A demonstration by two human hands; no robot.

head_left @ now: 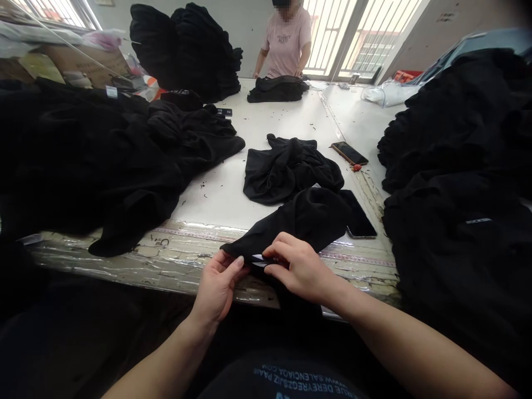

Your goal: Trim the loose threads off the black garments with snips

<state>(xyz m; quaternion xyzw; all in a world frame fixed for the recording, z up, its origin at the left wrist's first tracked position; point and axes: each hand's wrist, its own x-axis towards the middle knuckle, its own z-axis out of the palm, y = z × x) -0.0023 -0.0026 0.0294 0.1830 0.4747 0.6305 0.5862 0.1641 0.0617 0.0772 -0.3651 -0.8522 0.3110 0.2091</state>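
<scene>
grip: left hand and right hand pinched closed on a black garment — white label showing between them | garment: at the surface's near edge, partly over a smartphone | around: second smartphone, crumpled black cloth, heaped black clothing — co-worker at far end

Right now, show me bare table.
White tabletop shows between the left black heap and crumpled black garment, and past the phone. Crowded: the right black heap, and the black garment in your left hand and right hand.
</scene>
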